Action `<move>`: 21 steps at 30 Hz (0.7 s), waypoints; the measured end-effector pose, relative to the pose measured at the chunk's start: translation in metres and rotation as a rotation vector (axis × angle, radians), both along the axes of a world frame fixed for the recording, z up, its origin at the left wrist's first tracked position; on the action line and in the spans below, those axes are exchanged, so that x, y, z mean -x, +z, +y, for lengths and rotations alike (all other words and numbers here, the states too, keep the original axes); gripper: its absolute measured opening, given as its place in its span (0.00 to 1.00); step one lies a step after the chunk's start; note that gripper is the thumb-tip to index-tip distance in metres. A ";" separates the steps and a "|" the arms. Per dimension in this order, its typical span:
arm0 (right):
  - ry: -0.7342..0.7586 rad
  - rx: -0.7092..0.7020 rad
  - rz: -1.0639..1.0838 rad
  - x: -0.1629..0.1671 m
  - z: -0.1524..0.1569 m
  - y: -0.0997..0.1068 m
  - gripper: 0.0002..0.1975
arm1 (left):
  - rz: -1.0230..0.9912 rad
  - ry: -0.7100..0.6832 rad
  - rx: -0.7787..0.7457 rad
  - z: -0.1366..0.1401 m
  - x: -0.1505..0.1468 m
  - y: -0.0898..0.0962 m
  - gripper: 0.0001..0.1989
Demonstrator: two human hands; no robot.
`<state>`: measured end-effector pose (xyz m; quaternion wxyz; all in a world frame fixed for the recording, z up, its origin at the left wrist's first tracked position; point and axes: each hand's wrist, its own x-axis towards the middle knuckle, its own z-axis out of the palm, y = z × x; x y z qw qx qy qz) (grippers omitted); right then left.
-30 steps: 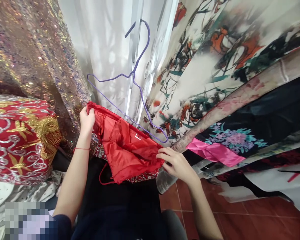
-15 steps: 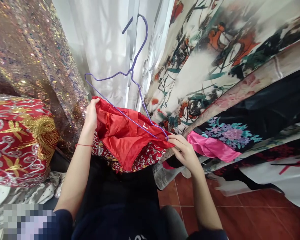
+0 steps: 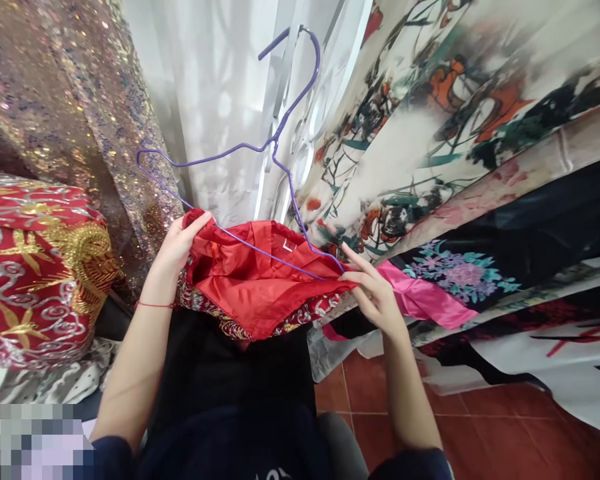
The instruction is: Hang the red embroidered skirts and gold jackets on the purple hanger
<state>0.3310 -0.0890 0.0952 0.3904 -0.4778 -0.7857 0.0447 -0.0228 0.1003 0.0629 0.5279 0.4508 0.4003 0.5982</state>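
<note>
Between my hands is a red garment (image 3: 260, 293) with a satin lining, a small white label and a patterned, gold-and-silver embroidered outer side. A purple wire hanger (image 3: 240, 148) stands tilted above it, its right end inside the garment's right corner and its left end free, outside the cloth. My left hand (image 3: 183, 243) pinches the garment's upper left edge, just beneath the hanger's lower bar. At the right corner, my right hand (image 3: 373, 290) grips the cloth by the hanger's tip, with the index finger lifted away.
At left lies a bundle of red embroidered cloth (image 3: 35, 267) beside a hanging sequined fabric (image 3: 80, 100). White curtain material and a white metal frame (image 3: 280, 87) stand behind the hanger. Floral garments (image 3: 420, 133) and a black one with pink trim (image 3: 430, 293) hang at right over red floor tiles (image 3: 375, 387).
The hanger's left end has shifted left and lower, and its hook has moved right. My left hand has moved slightly down; my right index finger has lifted.
</note>
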 end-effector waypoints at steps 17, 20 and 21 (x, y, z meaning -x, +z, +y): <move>-0.070 -0.059 0.742 -0.039 0.071 0.009 0.20 | 0.048 -0.216 0.017 -0.047 -0.025 -0.007 0.22; -0.067 -0.086 0.728 -0.044 0.082 0.022 0.20 | 0.030 -0.217 0.047 -0.048 -0.038 -0.011 0.22; -0.065 -0.056 0.711 -0.044 0.087 0.025 0.20 | 0.026 -0.208 0.040 -0.048 -0.041 -0.012 0.22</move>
